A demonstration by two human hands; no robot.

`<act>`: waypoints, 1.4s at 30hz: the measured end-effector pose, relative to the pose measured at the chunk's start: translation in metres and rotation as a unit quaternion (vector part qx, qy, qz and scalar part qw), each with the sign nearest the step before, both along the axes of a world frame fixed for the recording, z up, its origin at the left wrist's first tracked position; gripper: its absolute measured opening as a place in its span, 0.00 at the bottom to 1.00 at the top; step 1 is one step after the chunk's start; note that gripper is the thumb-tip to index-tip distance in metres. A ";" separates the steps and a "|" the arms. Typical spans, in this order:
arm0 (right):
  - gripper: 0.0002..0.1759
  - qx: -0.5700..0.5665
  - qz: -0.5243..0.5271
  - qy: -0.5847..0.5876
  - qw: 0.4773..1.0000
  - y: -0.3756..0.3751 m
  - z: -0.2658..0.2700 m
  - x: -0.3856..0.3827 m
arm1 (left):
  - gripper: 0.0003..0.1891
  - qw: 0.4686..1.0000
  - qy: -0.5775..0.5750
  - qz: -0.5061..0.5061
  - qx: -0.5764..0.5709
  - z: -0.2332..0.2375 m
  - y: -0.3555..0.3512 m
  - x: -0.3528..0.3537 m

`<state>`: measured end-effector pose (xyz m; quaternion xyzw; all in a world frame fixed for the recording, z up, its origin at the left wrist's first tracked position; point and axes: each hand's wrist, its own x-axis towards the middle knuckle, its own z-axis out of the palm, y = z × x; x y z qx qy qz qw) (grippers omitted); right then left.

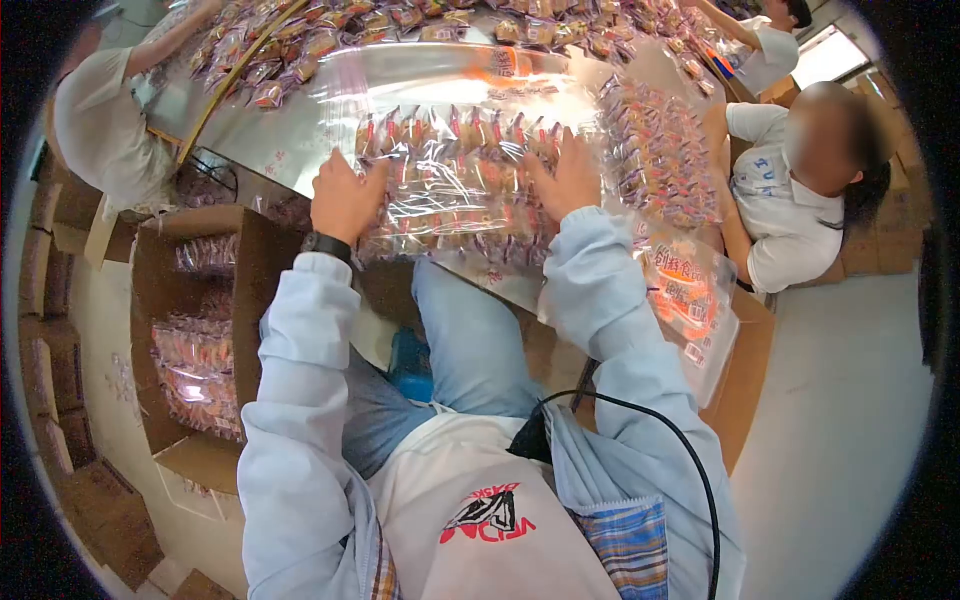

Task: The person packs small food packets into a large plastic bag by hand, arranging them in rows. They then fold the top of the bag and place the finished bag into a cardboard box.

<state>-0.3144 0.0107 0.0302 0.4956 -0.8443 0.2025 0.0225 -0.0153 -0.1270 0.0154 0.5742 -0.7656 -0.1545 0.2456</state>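
A clear plastic bag (455,185) lies at the table's near edge, filled with rows of small, individually wrapped snacks. Its far end stretches out flat and shiny, with orange print on it. My left hand (345,198) holds the bag's left side, thumb toward the middle and a dark watch on the wrist. On the opposite side, my right hand (568,183) grips the bag's edge, fingers pointing away from me. The undersides of both hands are hidden. Right of my right hand is another filled bag (660,150).
Loose wrapped snacks (410,20) cover the table's far part, behind a wooden strip (235,80). A cardboard box (270,270) with filled bags stands at lower left. Printed flat bags (685,290) lie at right. Co-workers (790,190) are at the right and left.
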 end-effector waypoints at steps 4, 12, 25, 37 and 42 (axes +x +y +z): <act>0.45 -0.010 0.137 0.096 0.986 0.000 -0.001 0.014 | 0.33 0.970 0.044 -0.211 -0.108 0.047 0.033 -0.020; 0.41 0.027 0.218 0.081 0.972 0.010 -0.004 0.059 | 0.33 0.958 -0.105 -0.231 -0.133 0.009 0.067 -0.046; 0.44 0.059 -0.092 -0.130 0.985 0.031 -0.003 0.002 | 0.36 0.946 0.272 -0.014 0.175 -0.014 0.041 0.025; 0.48 -0.238 0.084 -0.448 0.857 0.102 0.031 -0.037 | 0.40 0.765 0.613 -0.087 0.176 0.056 0.135 0.074; 0.62 -0.193 0.162 -0.431 0.866 0.119 -0.025 -0.025 | 0.38 0.739 0.651 -0.042 0.168 0.028 0.194 0.118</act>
